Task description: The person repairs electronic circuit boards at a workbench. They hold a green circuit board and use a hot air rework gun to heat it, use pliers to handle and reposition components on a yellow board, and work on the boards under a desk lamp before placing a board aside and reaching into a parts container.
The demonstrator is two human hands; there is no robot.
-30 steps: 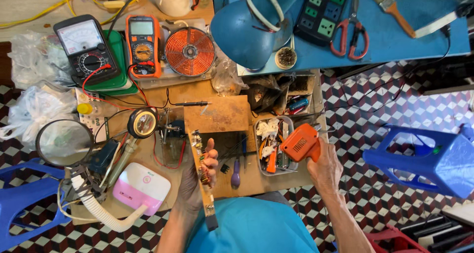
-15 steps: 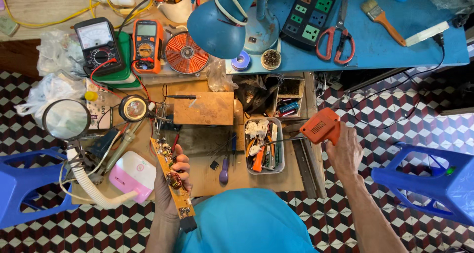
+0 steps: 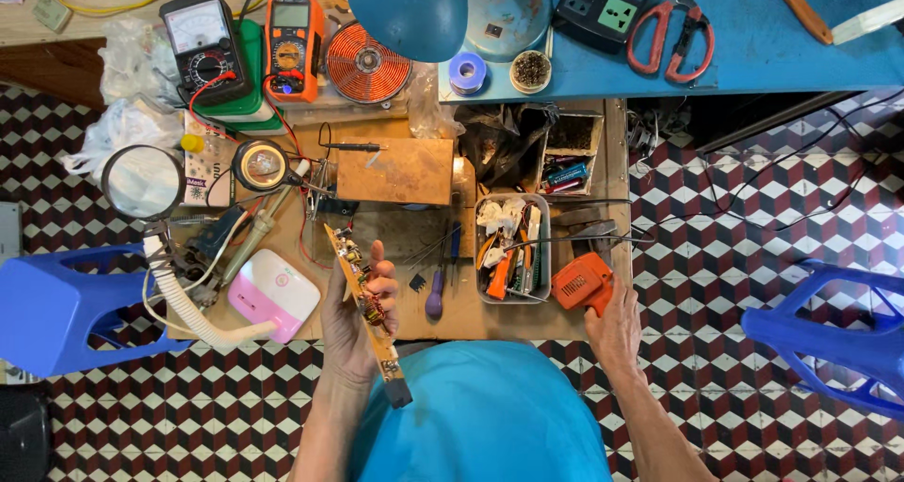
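Note:
My left hand [image 3: 356, 314] grips a long narrow circuit board [image 3: 365, 303] edge-on, tilted from upper left to lower right above the front of the wooden workbench [image 3: 527, 317]. My right hand [image 3: 614, 329] holds an orange pistol-shaped tool [image 3: 582, 282] at the bench's right front corner, its cord running up and left. Between the hands lie a purple-handled screwdriver [image 3: 435, 298] and a grey tray of small parts [image 3: 513, 249]. My blue shirt [image 3: 480, 414] fills the bottom middle.
A wooden block [image 3: 394, 171], a magnifying lamp [image 3: 143, 181], a pink-and-white box [image 3: 273, 294] and two multimeters [image 3: 294, 44] crowd the bench. Behind stands a blue table [image 3: 782, 49] with red scissors [image 3: 670, 40], a power strip and a blue lamp shade [image 3: 410, 13]. Blue stools [image 3: 829, 336] stand on either side.
My right hand has brought the orange tool down and toward the bench's right front corner. My left hand still holds the circuit board. The view has shifted a little.

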